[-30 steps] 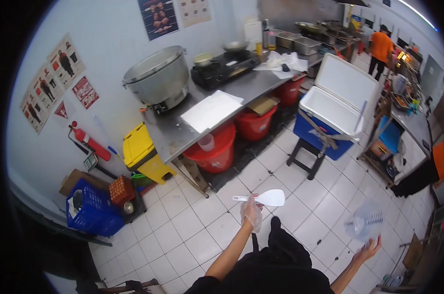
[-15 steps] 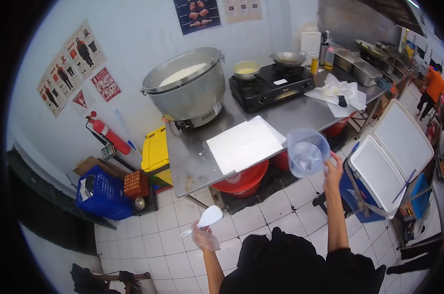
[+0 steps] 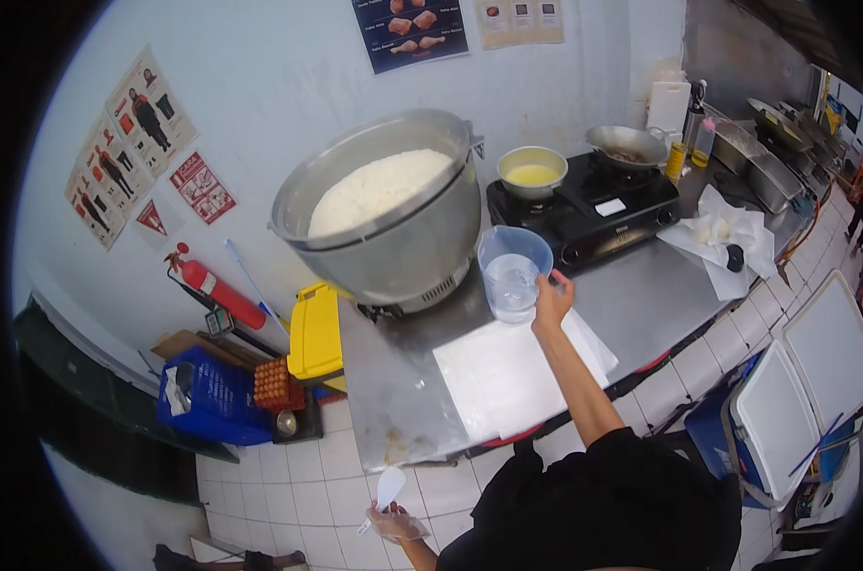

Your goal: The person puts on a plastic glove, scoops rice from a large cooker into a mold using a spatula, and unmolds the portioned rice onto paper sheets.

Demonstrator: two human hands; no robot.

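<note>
My left hand point(image 3: 395, 523), in a clear plastic glove, is closed around the handle of a white rice paddle point(image 3: 389, 487), low in front of the table's near edge. With bare fingers my right hand point(image 3: 552, 300) grips a clear plastic measuring jug point(image 3: 515, 271) by its handle side. The jug is over the steel table, just right of a large rice cooker point(image 3: 393, 257) and above the far end of some white paper sheets point(image 3: 498, 376). Cooked white rice point(image 3: 379, 193) fills much of the open cooker. Whether the jug's base touches the table I cannot tell.
A black gas stove point(image 3: 593, 224) carries a pot of yellow liquid point(image 3: 532, 175) and a wok point(image 3: 627, 147). Crumpled white paper point(image 3: 722, 238) lies right of it. Left stand a yellow bin point(image 3: 315, 333), blue crate point(image 3: 210, 400) and egg trays point(image 3: 277, 383). A cool box point(image 3: 774, 428) stands open at right.
My right hand has carried the jug leftward and forward, from beyond the table's edge to beside the rice cooker. My view has moved closer to the table. The left hand still holds the paddle.
</note>
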